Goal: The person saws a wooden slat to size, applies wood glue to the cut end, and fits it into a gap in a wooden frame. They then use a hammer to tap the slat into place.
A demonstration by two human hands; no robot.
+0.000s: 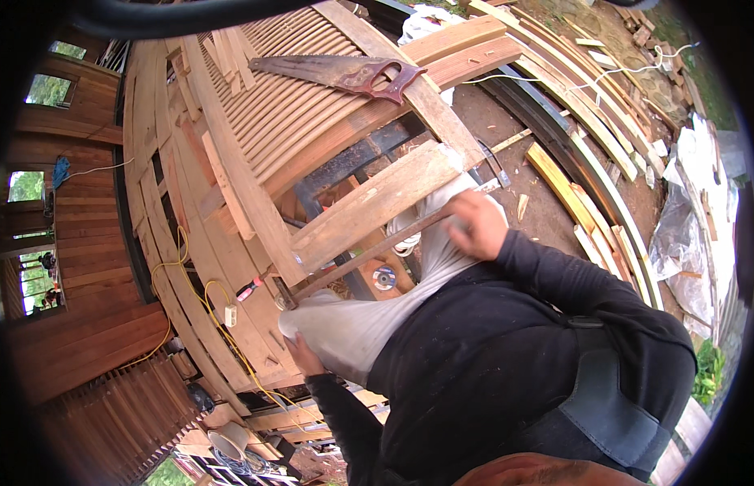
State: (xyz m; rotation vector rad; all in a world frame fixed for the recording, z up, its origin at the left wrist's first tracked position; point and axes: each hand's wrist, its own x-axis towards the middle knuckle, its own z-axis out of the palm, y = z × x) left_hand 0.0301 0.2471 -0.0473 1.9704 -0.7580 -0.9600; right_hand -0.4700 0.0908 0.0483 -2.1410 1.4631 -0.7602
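My right hand [474,223] is closed around the end of a long wooden handle [377,251]. The handle slants down to the left, and its metal head [284,301] sits at the edge of a wooden frame. A broad pale plank [369,206] lies just above the handle. My left hand [300,354] rests against my bent knee in light grey trousers [353,328], with nothing visible in it and its fingers partly tucked behind the knee. Both arms are in black sleeves.
A rusty handsaw [345,73] lies on a slatted wooden panel [272,105]. A yellow cable [200,301] and a red-handled tool [249,287] lie at the left. A round disc [384,278] lies below the plank. Curved wooden strips [592,109] and plastic sheeting [701,235] lie at the right.
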